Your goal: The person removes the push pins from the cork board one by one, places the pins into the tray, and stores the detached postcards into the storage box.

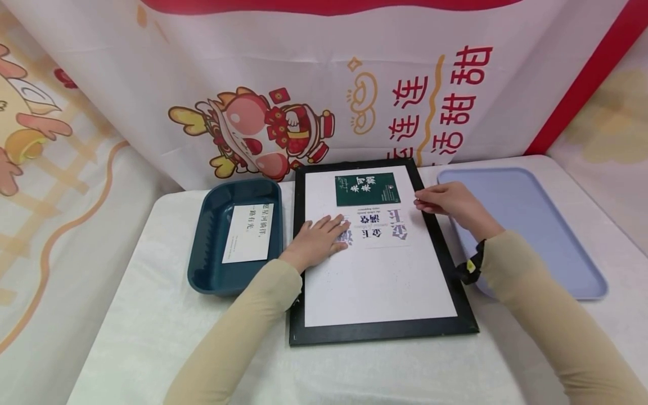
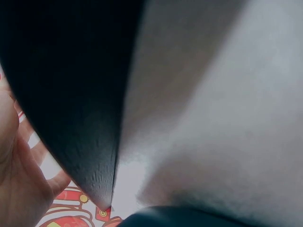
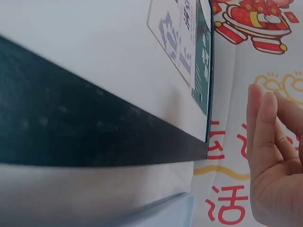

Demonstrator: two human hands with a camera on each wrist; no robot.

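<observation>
Beige fabric sleeves (image 1: 539, 304) stretch forward: your spread left hand (image 1: 315, 243) touches the flat, purple-printed card (image 1: 377, 229); your right hand (image 1: 455, 203) joins its fingertips, whether gripping anything I can't tell.

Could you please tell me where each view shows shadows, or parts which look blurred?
Head view: fairly even light, large characters on the green card legible; left wrist view: soft shadows across the white cloth, the black frame nearly without detail at upper left; right wrist view: the frame's near side blurred, the right hand clearer.
</observation>
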